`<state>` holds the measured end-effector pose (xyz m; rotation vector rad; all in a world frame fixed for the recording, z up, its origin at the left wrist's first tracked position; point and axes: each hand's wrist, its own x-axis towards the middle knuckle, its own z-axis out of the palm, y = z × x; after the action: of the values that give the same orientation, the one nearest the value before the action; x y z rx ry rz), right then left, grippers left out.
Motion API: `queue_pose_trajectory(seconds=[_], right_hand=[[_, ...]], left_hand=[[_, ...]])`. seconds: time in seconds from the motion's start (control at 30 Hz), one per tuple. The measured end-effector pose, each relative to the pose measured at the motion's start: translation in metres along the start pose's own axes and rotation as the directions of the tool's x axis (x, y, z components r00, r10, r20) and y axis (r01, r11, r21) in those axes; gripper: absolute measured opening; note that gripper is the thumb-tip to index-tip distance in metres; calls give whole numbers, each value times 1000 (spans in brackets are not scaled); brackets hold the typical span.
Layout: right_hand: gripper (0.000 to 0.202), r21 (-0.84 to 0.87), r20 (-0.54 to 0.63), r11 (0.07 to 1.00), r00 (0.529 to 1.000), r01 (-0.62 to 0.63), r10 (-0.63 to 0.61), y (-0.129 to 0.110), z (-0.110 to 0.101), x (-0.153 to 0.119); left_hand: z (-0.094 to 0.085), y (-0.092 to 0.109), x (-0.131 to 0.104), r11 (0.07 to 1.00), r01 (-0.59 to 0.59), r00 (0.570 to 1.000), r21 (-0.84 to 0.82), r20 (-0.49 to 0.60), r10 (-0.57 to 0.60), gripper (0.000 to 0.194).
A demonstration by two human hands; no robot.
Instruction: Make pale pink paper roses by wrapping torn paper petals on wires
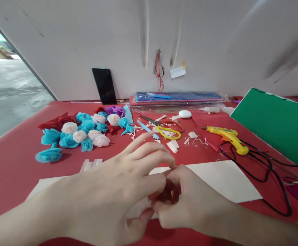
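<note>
My left hand [118,184] reaches over the white paper sheet [220,177], its thumb and index finger closed near my right hand and its other fingers stretched forward. Fingertips curled inward, my right hand [187,201] meets it in a pinch. Between the two hands shows a pale, thin piece of crepe paper [138,207], mostly hidden by the fingers. Scissors [168,131] with yellow and orange handles lie beyond, beside a light blue pen [147,129] and paper scraps [173,146]. Left of these sits a cluster of blue, pale pink, red and purple paper flowers [87,126].
To the right, a yellow glue gun [227,135] trails a black cord [269,167] near a green board [279,126]. A black phone [104,86] leans on the wall behind. Plastic-wrapped paper packs [177,97], a white oval object [185,114] and a small bottle [210,109] line the back.
</note>
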<state>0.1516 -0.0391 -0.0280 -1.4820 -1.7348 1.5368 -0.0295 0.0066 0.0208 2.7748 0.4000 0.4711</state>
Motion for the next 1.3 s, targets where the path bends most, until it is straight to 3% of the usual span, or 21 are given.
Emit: queue_pose_trajectory(seconds=[0.27,0.5,0.63,0.77,1.03,1.3], right_hand=[[18,61,52,996,997,-62,59,1,-2,-1],[9,203,40,979,999,-23,15,-2,-6,1],[3,337,83,941,996,-22,-7,-12,-9,4],[9,412,9,910,999,-43,43,-21,-13,3],[8,565,-136,814,988,135,-70,-23,-13,-1],[14,588,-94,799,992,126,-87,-20,-9,-2]], left_hand=[[2,1,-1,1000,6,1000,21,2,-6,15],[1,1,-4,999,15,1000,39,-15,-15,21],[-3,1,-5,994,7,996,108,-90,3,23],[-4,-1,-3,985,1,986,174,-165,28,26],[0,-1,-3,977,52,938,206,-345,22,24],[2,1,-4,964,55,927,261,-371,48,27]])
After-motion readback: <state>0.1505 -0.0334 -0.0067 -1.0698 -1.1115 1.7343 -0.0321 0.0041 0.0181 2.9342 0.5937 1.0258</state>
